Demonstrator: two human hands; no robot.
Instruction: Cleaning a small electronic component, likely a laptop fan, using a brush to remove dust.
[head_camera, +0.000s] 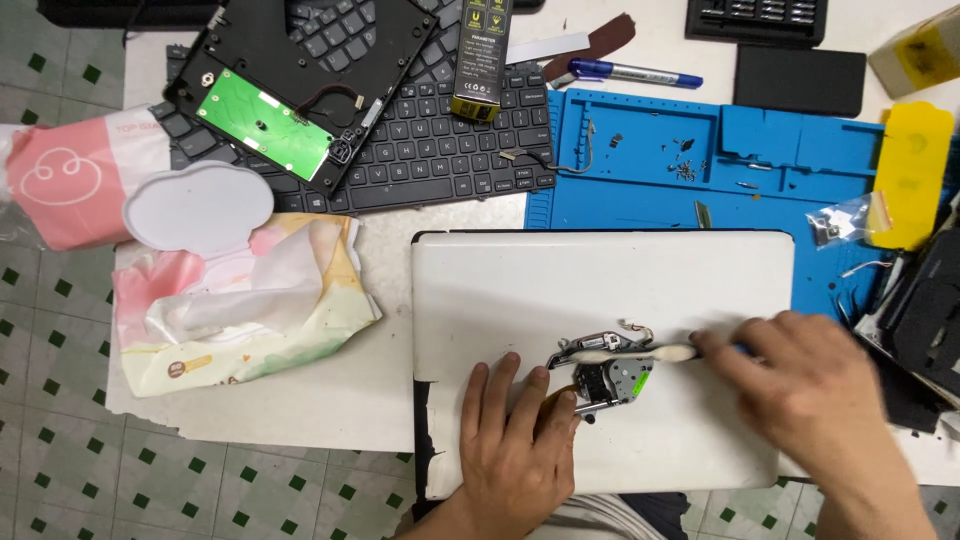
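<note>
Left hand (520, 440) rests flat on the white rectangular laptop lid (600, 290), fingertips pressing the small metal-and-black mechanical part with a green circuit board (608, 375) lying there. Right hand (815, 385) has its grip pinched around a white-bristled brush (625, 351) laid across the part's top edge.

Bright even overhead light | soft shadows | right hand (820, 390) motion-blurred
</note>
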